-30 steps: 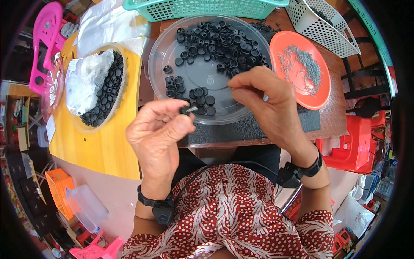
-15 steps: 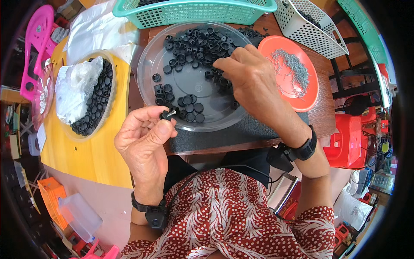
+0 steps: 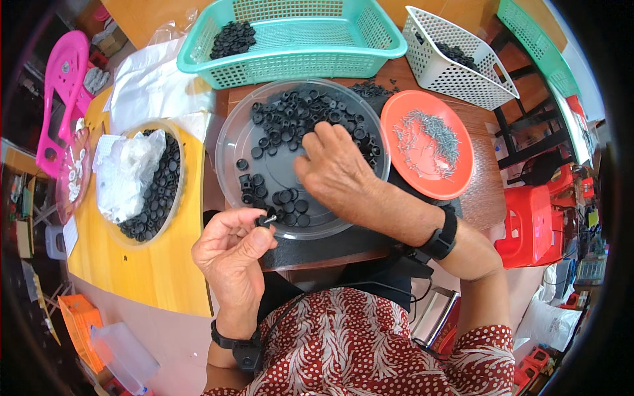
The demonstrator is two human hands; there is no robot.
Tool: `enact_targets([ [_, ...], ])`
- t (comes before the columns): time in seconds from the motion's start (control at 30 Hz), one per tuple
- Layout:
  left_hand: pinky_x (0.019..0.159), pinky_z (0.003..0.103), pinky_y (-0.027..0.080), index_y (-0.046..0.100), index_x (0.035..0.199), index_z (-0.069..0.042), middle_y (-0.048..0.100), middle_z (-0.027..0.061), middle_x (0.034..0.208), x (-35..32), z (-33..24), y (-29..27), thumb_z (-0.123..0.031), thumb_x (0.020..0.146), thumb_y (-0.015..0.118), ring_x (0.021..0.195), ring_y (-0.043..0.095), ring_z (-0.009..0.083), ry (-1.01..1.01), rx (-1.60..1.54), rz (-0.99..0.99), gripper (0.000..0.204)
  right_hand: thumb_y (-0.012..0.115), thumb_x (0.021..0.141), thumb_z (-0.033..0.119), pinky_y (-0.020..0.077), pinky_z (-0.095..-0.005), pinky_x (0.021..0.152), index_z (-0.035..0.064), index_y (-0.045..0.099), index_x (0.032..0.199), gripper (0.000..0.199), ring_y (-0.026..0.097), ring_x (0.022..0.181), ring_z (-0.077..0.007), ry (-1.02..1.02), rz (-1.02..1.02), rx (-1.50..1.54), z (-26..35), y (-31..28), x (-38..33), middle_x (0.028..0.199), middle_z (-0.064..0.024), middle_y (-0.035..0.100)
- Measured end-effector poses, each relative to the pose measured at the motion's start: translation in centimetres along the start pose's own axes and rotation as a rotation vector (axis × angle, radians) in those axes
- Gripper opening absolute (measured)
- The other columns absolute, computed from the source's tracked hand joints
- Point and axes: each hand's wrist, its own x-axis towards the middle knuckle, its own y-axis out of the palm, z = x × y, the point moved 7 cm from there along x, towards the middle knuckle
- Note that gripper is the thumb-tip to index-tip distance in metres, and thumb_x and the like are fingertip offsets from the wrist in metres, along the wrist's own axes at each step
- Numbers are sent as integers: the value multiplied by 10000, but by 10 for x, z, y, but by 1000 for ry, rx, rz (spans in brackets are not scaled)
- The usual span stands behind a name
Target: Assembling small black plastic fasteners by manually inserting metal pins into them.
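While left hand pinches black piece, right hand curls downward.

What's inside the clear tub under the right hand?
A large heap of black parts at the far side, a smaller cluster at the near side. Whatever the right hand covers can't be seen.

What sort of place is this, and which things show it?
Probably a small, informal workshop: a clear tub of small black parts, an orange plate of thin metal pieces and a teal basket holding more black parts.
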Motion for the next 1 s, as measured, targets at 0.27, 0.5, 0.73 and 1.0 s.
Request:
enact_targets([
  [0.27,657,264,489,577,907,45,622,108,793,0,-2,5,-76,752,704,685,592,172,22,42,5,234,659,701,60,399,-384,562,12,499,725,169,500,621,-287,247,-244,452,6,-21,-12,667,-110,509],
  [0.5,772,286,500,567,939,49,627,125,889,-2,1,20,-56,731,723,778,603,175,31,12,81,281,631,735,36,450,-380,560,11,540,812,122,568,626,-306,669,-460,1022,10,-23,-36,693,-132,567],
  [0.73,773,266,484,571,932,36,627,164,946,-3,2,23,-19,736,716,831,601,173,70,-14,108,250,613,785,7,457,-293,537,-6,564,863,93,603,625,-202,801,-563,1341,17,-20,-52,736,-112,581],
  [1.0,809,334,499,559,945,38,608,181,990,-5,0,27,-18,745,704,923,594,229,71,-53,132,253,651,768,-20,466,-239,620,13,605,981,220,584,735,-111,729,-505,1200,18,-27,-58,890,-80,618],
])
